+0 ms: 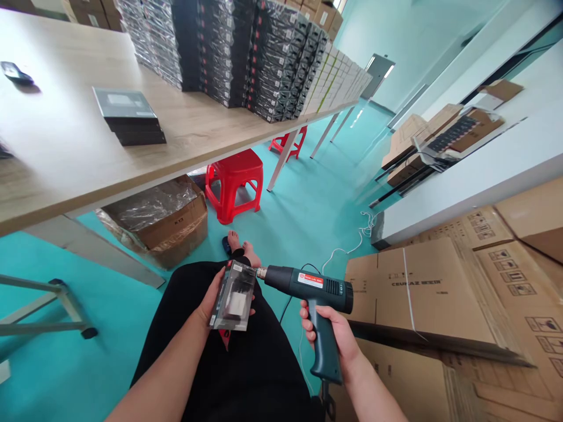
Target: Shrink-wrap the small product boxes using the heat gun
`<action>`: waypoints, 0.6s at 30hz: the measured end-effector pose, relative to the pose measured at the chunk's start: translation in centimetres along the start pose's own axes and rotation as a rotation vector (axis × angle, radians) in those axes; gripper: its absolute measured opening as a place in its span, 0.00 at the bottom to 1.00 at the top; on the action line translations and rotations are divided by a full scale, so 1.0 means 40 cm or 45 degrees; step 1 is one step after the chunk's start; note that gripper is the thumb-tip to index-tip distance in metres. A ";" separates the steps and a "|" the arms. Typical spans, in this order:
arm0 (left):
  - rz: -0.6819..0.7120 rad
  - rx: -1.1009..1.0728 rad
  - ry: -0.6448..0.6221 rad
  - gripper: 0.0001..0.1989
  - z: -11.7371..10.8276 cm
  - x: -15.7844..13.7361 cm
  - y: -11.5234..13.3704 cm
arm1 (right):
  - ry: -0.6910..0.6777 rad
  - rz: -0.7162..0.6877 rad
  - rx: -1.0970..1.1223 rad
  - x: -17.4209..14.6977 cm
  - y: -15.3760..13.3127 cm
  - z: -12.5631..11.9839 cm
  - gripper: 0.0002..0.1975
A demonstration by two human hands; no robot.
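My right hand (328,328) is wrapped round the grip of a dark green heat gun (303,285), whose metal nozzle points left. In my left hand (213,299) is a small flat box (233,298) with a clear film over it, held tilted above my lap. The nozzle tip is close to the box's upper right corner; whether they touch I cannot tell. My left thumb lies along the box's left side, and fingertips show at its right edge. A small red piece (224,339) shows just below the box.
On the wooden table (189,132) stand tall stacks of film-wrapped black boxes (272,58) and a short pile of dark boxes (129,114). A red stool (235,181) and an open carton (176,225) are underneath. Large cardboard cartons (417,281) crowd my right side; a white cable (352,249) crosses the floor.
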State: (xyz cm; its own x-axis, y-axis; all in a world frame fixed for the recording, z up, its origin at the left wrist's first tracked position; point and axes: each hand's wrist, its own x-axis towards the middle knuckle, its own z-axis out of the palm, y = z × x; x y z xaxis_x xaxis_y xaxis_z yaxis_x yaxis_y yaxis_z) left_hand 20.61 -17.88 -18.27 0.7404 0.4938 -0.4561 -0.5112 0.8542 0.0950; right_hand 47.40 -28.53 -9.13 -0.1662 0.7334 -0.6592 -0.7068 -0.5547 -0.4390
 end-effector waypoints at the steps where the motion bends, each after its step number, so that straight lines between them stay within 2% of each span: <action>1: 0.012 -0.007 0.024 0.35 0.004 -0.001 -0.002 | 0.003 0.001 -0.009 0.001 -0.001 0.003 0.15; 8: -0.045 0.029 0.105 0.34 0.019 -0.006 -0.002 | -0.014 0.000 -0.069 0.026 -0.008 0.033 0.15; 13: -0.083 0.025 0.162 0.31 0.017 -0.001 0.000 | -0.080 -0.017 -0.170 0.036 -0.011 0.084 0.15; 15: -0.065 0.021 0.192 0.31 0.017 0.000 -0.002 | -0.129 0.004 -0.312 0.021 -0.018 0.107 0.15; 18: 0.001 0.037 0.224 0.29 0.016 0.003 -0.004 | -0.195 0.069 -0.712 -0.006 -0.041 0.139 0.16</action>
State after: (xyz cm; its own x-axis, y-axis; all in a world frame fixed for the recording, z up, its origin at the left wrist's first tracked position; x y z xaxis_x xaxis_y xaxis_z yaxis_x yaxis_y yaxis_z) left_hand 21.03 -17.85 -17.78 0.6507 0.4607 -0.6036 -0.4970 0.8594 0.1201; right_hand 44.77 -25.62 -4.85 -0.3186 0.7237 -0.6122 -0.2309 -0.6856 -0.6904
